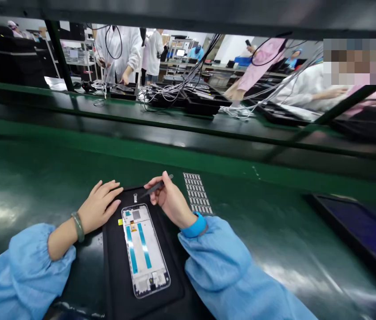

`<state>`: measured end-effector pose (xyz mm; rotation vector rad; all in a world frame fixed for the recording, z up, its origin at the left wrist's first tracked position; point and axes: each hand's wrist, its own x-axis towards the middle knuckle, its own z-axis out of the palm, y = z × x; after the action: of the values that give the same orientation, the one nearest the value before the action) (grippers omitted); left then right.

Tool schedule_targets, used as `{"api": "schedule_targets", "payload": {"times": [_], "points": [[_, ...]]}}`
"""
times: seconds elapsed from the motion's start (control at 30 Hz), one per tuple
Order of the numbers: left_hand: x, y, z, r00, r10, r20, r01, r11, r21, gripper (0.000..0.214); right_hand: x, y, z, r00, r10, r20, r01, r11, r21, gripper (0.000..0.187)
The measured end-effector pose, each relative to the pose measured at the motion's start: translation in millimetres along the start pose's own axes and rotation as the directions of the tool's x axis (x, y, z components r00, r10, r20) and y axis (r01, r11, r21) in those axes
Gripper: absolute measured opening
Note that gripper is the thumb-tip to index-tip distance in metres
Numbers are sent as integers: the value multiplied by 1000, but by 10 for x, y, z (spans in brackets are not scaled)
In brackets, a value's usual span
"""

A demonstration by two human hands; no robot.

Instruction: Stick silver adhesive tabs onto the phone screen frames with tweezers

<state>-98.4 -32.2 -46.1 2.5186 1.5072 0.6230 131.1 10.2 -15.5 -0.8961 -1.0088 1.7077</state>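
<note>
Phone mid-frame [144, 249], silver rim, white inside, two teal strips, no legible writing, lies mid-mat on the black mat [117, 275]. Your right hand [171, 200] pinches black tweezers [156, 187] just above it; your left hand [99, 206] rests loosely open at the mat's top-left corner, not touching the frame.

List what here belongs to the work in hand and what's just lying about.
In use: right hand holding black tweezers; left hand; phone frame; black mat.

Lying about: strip of small grey pieces; dark tray; bundled cables further along the bench.
</note>
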Motion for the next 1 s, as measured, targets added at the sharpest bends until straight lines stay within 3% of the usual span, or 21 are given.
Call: {"api": "schedule_targets", "payload": {"times": [0.07, 0.27, 0.47, 0.77, 1.0], "points": [[-50, 67, -36, 998, 65, -16, -65, 997, 35, 36, -6, 103, -47, 1000, 10, -11, -10, 999, 36, 45], [-145, 166, -93, 971, 209, 116, -211, 977, 3, 31, -23, 163, -90, 997, 66, 31, -66, 998, -16, 34], [-114, 188, -107, 963, 229, 139, -228, 973, -25, 29, -40, 201, -25, 998, 9, -64, -20, 986, -166, 31], [-112, 177, -110, 964, 237, 124, -234, 971, -35, 31, -82, 303, -2, 999, -49, -17, 39, 929, -368, 25], [-111, 173, -106, 962, 237, 136, -236, 972, -25, 31, -86, 313, -2, 999, -50, 5, 48, 918, -393, 24]]}}
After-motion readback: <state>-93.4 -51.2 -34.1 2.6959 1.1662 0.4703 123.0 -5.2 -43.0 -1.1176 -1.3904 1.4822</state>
